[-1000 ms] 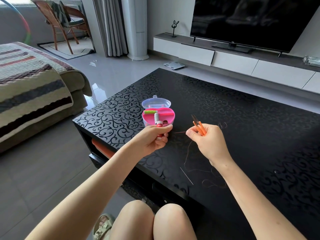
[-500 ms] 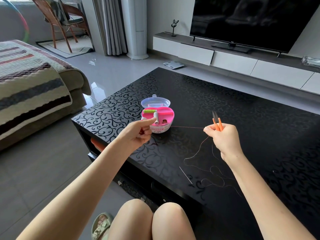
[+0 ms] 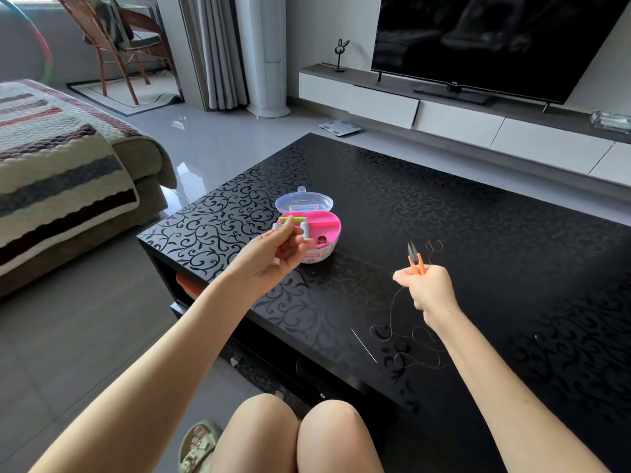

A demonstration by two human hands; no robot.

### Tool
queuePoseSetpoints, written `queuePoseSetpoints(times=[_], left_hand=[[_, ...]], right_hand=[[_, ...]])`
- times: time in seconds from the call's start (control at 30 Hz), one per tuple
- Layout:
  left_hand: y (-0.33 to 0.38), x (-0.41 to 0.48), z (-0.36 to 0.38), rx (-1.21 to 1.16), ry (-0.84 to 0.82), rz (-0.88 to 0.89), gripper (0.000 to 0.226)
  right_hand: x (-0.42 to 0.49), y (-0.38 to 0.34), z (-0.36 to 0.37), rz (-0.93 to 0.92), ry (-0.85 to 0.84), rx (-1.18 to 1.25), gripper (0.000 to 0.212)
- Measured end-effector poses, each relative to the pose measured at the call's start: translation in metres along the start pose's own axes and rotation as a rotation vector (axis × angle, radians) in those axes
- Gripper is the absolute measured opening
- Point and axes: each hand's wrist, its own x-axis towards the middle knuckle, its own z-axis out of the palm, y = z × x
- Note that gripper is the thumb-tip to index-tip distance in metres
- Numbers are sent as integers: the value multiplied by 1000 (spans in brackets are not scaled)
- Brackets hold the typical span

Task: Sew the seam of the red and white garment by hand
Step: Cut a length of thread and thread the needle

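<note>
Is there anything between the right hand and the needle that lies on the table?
No solid thing. Only loose thread loops on the table just right of the needle, under the right hand, which grips orange snips and one end of it.

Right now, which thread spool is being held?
The spool gripped by the left hand; the green spool and white spool lie in the pink box.

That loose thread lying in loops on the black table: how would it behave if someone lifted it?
The thread probably hangs limp: it lies in loose curls on the table. It looks weightless, so a pull from the right hand, which seems to hold one end, would likely drag the loops along. They may tangle.
</note>
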Motion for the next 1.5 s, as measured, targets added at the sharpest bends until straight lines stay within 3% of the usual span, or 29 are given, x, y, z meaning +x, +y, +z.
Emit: queuePoseSetpoints(times=[0.1,0.27,0.37,0.47,0.57,0.67,0.77,1.5], left_hand=[[-3,-2,8,27,-112,19,30],[-6,-5,15,268,-184,56,48],[-9,-6,20,321,-211,37,56],[-12,-5,23,325,-208,13,60],[-15,-2,22,351,-241,-25,64],[-19,-3,25,408,-305,-58,67],[-21,-8,28,426,-335,-44,67],[-24,-17,32,409,-432,-10,60]], right_hand=[[1,8,0,64,-17,13,18],[2,18,-5,82,-54,27,16],[-5,8,-9,39,6,54,28],[-23,-7,-10,27,7,252,46],[-55,-30,-6,73,-295,502,49],[-80,-46,4,191,-618,438,48],[-90,-51,13,261,-745,369,46],[-89,-66,29,251,-675,450,46]])
